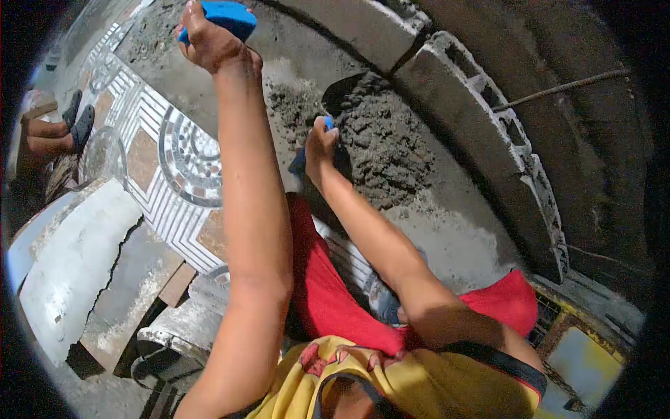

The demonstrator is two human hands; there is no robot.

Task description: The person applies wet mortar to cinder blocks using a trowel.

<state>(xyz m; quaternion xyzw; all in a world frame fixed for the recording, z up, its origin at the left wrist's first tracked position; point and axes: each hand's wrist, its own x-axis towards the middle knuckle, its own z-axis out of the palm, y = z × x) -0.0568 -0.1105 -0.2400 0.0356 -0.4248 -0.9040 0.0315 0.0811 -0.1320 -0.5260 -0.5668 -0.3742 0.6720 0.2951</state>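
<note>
My left hand [215, 45] is closed around a blue object [230, 19] at the top, held well out from my body. Lower and to the right, my right hand [322, 150] grips the blue handle of a trowel [343, 91], whose dark blade reaches the upper left edge of a heap of wet grey mortar [391, 143]. The fingers cover most of the handle. Some of the mortar lies crumbled left of the blade.
A wall of hollow blocks [481, 91] curves along the right, with a metal rod [565, 91] sticking out. Patterned tiles [188, 153] and broken boards [84, 258] lie left. Another person's feet [80, 129] are at far left. A yellow-framed object [586, 356] stands lower right.
</note>
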